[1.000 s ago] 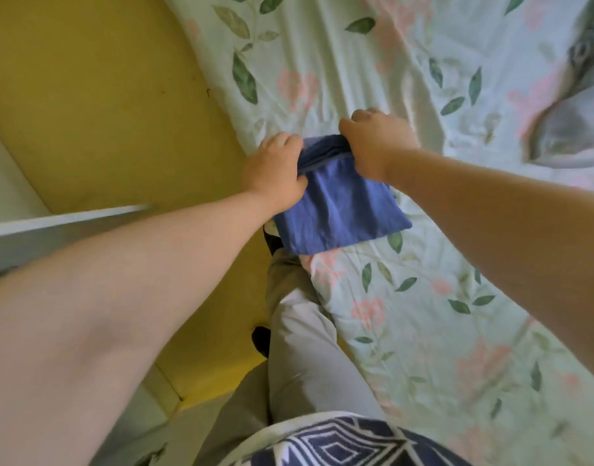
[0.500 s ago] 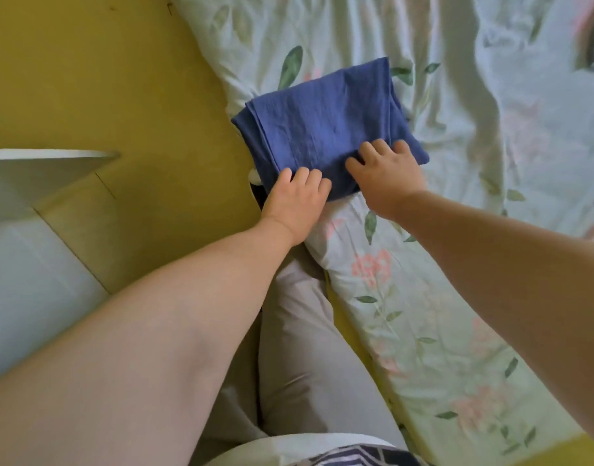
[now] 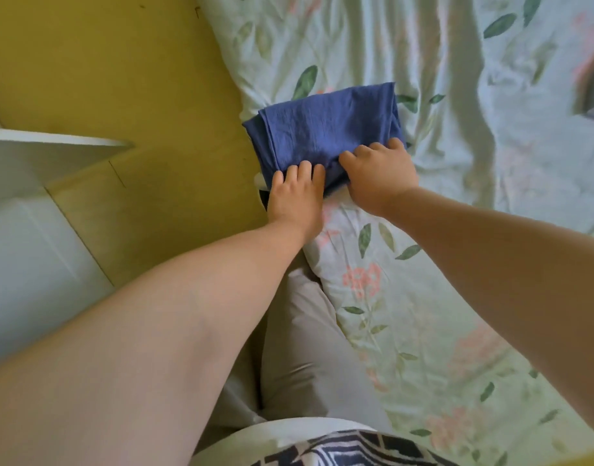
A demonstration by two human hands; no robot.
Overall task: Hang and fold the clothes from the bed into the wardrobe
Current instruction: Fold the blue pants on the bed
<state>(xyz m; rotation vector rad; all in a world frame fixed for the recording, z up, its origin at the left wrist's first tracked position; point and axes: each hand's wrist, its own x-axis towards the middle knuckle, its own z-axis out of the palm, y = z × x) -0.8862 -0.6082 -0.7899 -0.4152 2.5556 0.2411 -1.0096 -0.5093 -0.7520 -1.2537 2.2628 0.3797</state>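
At the near corner of the bed [image 3: 423,331], right by the yellow floor [image 3: 137,79], the folded blue cloth [image 3: 326,126] lies flat, and both hands are on it. A second ago they had its far edge bunched up between them. Now the left hand [image 3: 297,196] and the right hand [image 3: 379,176] sit side by side on the near edge instead. Against half a second ago, almost nothing moves: cloth and hands are in the same spots.

The grip on each side is loose and flat. The fingers are laid on top of the fabric and press it down, with nothing curled round it. The hands are just beside each other, not quite touching.

The cloth is a tidy rectangle of deep blue, lightly crinkled, with a layered fold line running along its left side. Its left corner reaches the very edge of the mattress. The floral sheet beneath is rumpled into long ridges beyond it. Grey trousers [image 3: 305,348] show below, and a white panel [image 3: 37,153] juts in at the left.
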